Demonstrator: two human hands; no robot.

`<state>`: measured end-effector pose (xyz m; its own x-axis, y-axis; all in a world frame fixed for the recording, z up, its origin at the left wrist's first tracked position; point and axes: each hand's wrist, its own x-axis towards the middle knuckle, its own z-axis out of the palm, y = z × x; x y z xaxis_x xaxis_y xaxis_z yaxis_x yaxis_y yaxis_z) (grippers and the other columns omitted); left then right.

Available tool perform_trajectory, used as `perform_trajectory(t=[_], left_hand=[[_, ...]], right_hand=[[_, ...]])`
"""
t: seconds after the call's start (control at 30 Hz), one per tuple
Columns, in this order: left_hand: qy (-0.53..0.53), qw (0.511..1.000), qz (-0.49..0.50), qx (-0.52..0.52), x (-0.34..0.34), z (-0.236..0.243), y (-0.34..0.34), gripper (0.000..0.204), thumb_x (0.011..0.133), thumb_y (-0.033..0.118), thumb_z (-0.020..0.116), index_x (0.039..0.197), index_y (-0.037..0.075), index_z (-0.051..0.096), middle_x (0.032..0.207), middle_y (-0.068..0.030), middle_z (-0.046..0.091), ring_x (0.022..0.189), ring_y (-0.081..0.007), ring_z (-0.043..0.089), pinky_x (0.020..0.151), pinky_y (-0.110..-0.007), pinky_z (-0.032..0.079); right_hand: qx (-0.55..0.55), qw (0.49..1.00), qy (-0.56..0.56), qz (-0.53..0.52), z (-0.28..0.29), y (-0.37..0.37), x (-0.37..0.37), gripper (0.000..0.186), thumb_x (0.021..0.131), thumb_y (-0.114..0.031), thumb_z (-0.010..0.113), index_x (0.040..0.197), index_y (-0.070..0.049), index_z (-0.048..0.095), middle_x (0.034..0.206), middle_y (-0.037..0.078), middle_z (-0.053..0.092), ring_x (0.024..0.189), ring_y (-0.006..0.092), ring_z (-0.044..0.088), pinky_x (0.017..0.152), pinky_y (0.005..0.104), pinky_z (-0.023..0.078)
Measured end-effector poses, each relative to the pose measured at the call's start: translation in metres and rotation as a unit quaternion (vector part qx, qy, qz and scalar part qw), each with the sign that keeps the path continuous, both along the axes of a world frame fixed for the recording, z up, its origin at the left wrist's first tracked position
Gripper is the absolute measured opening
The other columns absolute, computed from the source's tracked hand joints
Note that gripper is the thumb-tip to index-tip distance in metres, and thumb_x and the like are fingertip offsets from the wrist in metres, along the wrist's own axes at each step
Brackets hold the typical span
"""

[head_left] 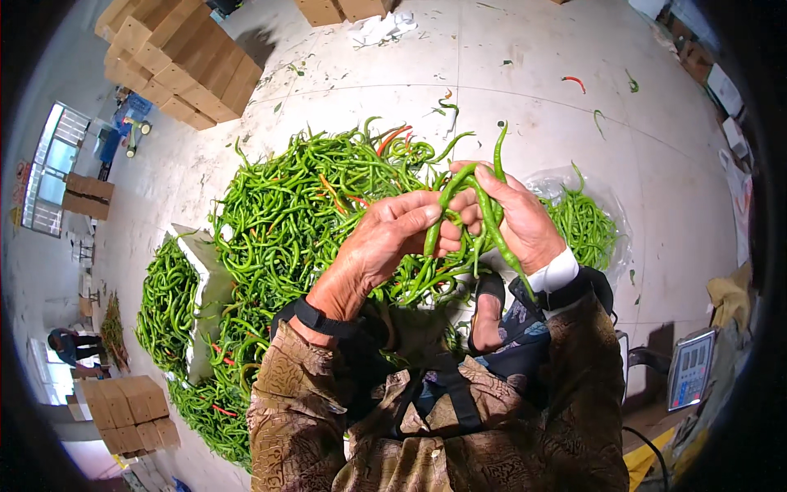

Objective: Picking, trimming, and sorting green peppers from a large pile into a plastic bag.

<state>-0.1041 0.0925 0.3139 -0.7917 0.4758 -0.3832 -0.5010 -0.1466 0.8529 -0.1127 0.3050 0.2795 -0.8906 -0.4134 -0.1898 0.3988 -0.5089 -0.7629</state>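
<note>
Several long green chili peppers (pixel 489 215) are held up in front of me between both hands. My left hand (pixel 392 238) pinches one curved pepper between thumb and fingers. Around other peppers my right hand (pixel 520 215) is closed, one tip sticking up above the thumb and another hanging down past the wrist. Below and to the left spreads a large pile of green chili peppers (pixel 287 205), with a few red ones among them. Beyond my right hand, a clear plastic bag (pixel 619 221) lies open with more green peppers (pixel 584 230) in it.
A white foam box (pixel 205 279) stands at the pile's left, peppers beside it. Cardboard boxes (pixel 184 61) are stacked at the far left. A scale with a keypad (pixel 690 369) stands at the right. Loose peppers and scraps dot the pale floor (pixel 525 74).
</note>
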Motion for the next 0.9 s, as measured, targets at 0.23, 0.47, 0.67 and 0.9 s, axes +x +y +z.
perform_trajectory(t=[0.23,0.47,0.67,0.9], left_hand=[[0.136,0.971,-0.096,-0.171,-0.005,0.011,-0.022,0.028,0.097,0.02,0.054,0.113,-0.003,0.062,0.086,-0.0098,0.07,0.079,-0.0185,0.069,0.073,-0.033,0.055],[0.441,0.684,-0.145,-0.562,0.005,-0.011,-0.051,0.035,0.082,0.008,0.07,0.115,-0.002,0.064,0.107,-0.0232,0.068,0.092,-0.0412,0.067,0.078,-0.04,0.054],[0.34,0.809,-0.202,-0.435,-0.004,0.006,-0.061,0.035,0.092,0.012,0.065,0.122,-0.004,0.06,0.1,-0.0159,0.072,0.088,-0.0225,0.069,0.078,-0.031,0.054],[0.178,0.857,-0.116,-0.469,0.001,0.004,-0.154,0.046,0.095,0.026,0.063,0.129,-0.004,0.055,0.105,-0.0128,0.071,0.093,-0.0187,0.066,0.082,-0.03,0.052]], right_hand=[[0.113,0.983,-0.038,-0.14,0.017,0.051,-0.008,0.026,0.102,-0.027,0.053,0.108,-0.001,0.058,0.089,0.006,0.063,0.078,0.0109,0.061,0.068,0.0266,0.052],[0.126,0.965,0.006,-0.228,-0.007,0.195,0.001,0.018,0.098,-0.017,0.061,0.104,0.0,0.06,0.088,0.005,0.063,0.068,0.009,0.056,0.061,0.0247,0.05],[0.135,0.938,-0.088,-0.307,-0.086,0.27,0.04,0.013,0.097,-0.012,0.061,0.104,-0.001,0.061,0.091,0.005,0.066,0.073,0.0086,0.063,0.066,0.0237,0.056],[0.303,0.869,-0.187,-0.343,-0.142,0.279,0.048,0.013,0.092,-0.023,0.064,0.088,-0.013,0.058,0.072,-0.005,0.052,0.06,0.007,0.045,0.056,0.0212,0.037]])
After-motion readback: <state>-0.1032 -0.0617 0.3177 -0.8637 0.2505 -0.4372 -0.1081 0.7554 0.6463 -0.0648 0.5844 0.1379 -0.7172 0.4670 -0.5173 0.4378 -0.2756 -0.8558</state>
